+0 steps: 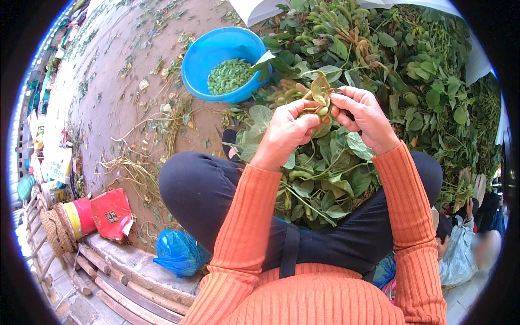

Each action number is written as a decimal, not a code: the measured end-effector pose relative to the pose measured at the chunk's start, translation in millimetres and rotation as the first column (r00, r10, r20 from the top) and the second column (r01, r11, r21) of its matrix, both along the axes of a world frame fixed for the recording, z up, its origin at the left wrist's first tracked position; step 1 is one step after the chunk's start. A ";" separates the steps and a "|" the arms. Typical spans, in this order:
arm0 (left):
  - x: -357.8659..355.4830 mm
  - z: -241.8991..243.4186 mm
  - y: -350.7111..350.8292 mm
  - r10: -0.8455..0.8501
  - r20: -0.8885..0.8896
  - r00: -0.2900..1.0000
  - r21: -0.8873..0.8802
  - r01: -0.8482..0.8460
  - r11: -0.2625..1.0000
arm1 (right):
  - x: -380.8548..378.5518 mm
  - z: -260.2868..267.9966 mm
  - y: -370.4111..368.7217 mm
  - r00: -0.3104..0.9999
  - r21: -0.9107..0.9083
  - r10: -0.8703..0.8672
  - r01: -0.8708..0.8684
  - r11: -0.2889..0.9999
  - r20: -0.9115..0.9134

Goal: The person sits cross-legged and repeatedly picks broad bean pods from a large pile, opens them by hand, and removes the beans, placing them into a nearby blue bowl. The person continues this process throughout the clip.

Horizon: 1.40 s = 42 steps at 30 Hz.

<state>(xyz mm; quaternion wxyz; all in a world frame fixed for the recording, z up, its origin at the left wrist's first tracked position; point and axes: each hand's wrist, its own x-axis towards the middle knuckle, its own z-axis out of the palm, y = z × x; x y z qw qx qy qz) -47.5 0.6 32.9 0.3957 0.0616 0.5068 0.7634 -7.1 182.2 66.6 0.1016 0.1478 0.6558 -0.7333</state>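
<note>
Both hands meet in front of me over a heap of green soybean plants (333,174). Between them are yellow-green soybean pods (321,90), one of which looks split open. My left hand (294,126) grips the pods from below with thumb and forefinger. With bent fingertips, my right hand (361,113) pinches the pods' right side. Beyond the left hand stands a blue plastic basin (195,67), partly filled with shelled green beans (229,76). A leaf hangs over the basin's right rim.
A large pile of bean plants (426,89) spreads to the right. At lower left are a blue plastic bag (180,252), a red packet (111,215), a coil of rope (58,230) and wooden poles (134,298). Another person (459,252) sits at lower right.
</note>
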 end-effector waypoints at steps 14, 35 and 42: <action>0.0 -2.2 7.0 0.027 0.045 0.999 0.093 -0.031 0.995 | -0.2 5.5 -8.8 0.998 -0.142 -0.064 0.062 0.988 -0.006; 6.9 -16.4 14.5 0.017 -0.297 0.955 -0.048 -0.033 0.998 | -4.5 0.1 10.2 0.990 0.481 -0.108 0.139 0.865 -0.093; 11.5 -13.1 19.9 -0.001 -0.194 0.981 -0.014 -0.001 1.000 | -5.4 4.8 8.0 0.994 0.368 -0.104 0.113 0.923 -0.045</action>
